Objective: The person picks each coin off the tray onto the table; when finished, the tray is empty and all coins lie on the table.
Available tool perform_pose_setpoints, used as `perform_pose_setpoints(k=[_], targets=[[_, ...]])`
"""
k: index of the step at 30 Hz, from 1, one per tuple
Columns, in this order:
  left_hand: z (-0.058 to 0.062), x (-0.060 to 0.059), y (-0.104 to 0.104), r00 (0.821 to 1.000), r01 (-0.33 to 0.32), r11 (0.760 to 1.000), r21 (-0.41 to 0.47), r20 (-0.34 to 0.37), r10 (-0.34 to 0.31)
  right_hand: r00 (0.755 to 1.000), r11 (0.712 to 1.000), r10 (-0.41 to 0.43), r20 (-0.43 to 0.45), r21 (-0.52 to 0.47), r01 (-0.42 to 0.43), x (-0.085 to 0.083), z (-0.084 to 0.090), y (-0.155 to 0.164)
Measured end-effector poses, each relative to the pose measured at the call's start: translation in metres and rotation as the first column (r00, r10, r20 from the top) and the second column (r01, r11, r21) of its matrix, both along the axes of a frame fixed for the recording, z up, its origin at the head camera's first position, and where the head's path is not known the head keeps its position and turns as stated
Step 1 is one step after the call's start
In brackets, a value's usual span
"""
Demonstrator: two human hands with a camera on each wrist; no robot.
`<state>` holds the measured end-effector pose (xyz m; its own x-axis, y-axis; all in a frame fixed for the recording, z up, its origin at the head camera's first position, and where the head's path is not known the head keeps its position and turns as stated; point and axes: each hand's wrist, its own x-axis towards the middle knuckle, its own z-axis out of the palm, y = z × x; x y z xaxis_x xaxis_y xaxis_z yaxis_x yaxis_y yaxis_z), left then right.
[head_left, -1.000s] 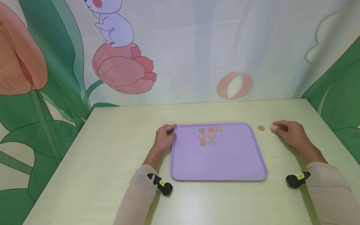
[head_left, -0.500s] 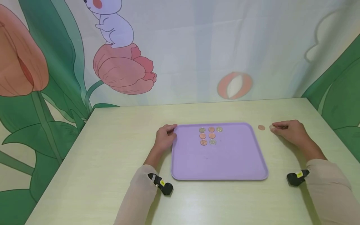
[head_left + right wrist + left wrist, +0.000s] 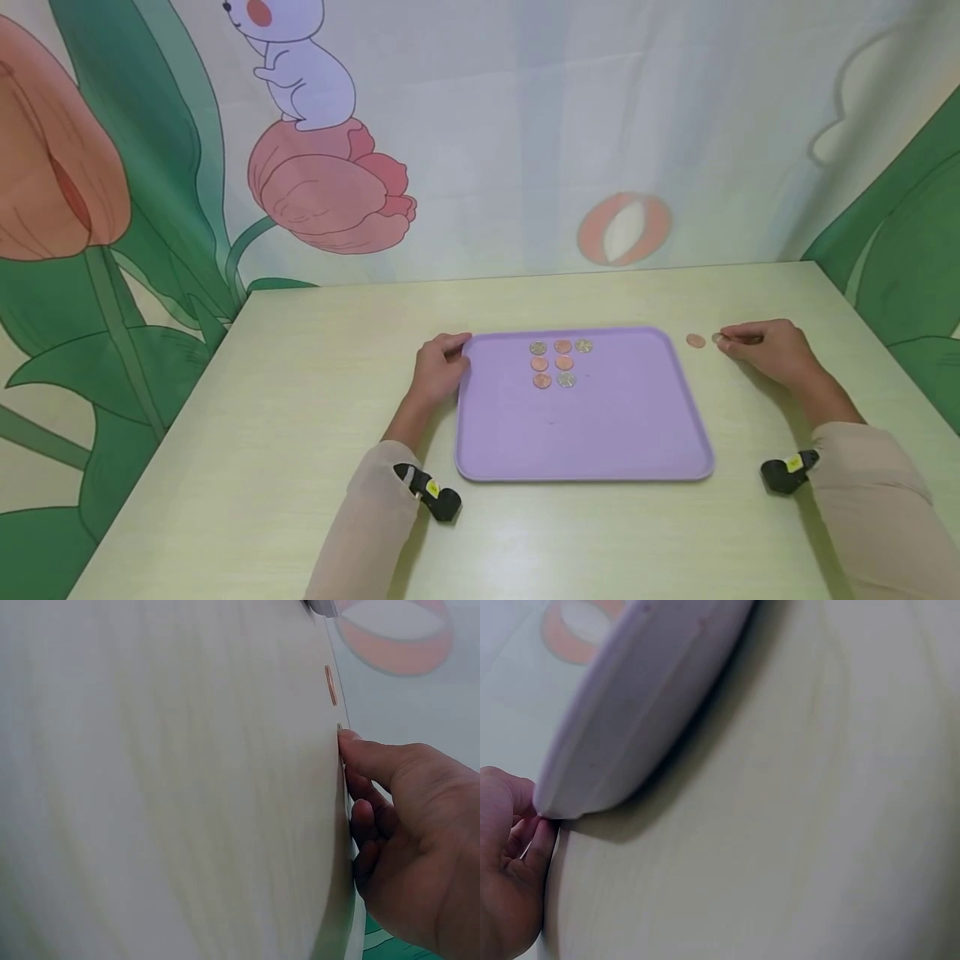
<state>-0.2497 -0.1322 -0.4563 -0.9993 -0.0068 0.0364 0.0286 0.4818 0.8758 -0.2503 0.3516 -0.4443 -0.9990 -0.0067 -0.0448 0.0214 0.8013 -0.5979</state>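
Note:
A purple tray (image 3: 585,433) lies flat on the pale table (image 3: 300,400). Several copper and silver coins (image 3: 558,362) sit in rows near its far edge. My left hand (image 3: 438,367) grips the tray's far left corner with curled fingers; the left wrist view shows that corner (image 3: 637,712) against my fingers (image 3: 510,877). To the right of the tray, my right hand (image 3: 765,350) pinches a silver coin (image 3: 717,339) low against the table. In the right wrist view my index fingertip (image 3: 349,739) touches that coin (image 3: 339,727). A loose copper coin (image 3: 696,341) lies just left of it.
A painted cloth backdrop (image 3: 480,125) hangs behind the table's far edge. Small black wrist cameras (image 3: 435,500) (image 3: 787,473) sit on both sleeves. The table's right edge (image 3: 885,350) runs close to my right hand.
My right hand has lowered the silver coin to the table and shifted it slightly left, toward the copper coin. The left hand and tray have not moved.

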Motion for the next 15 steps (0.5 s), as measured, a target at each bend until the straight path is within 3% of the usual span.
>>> perform_pose_setpoints(k=[7,15], targets=[[-0.0006,-0.0002,-0.0002,1.0,-0.001,1.0,0.007,0.001,0.001,1.0,1.0,-0.015,0.004,-0.009,0.015,-0.0001,-0.0023,0.0008],[-0.001,-0.0002,-0.0007,1.0,-0.003,1.0,-0.004,-0.003,0.003,0.998,0.999,-0.042,-0.047,-0.035,0.04,0.006,-0.0028,0.0035]])
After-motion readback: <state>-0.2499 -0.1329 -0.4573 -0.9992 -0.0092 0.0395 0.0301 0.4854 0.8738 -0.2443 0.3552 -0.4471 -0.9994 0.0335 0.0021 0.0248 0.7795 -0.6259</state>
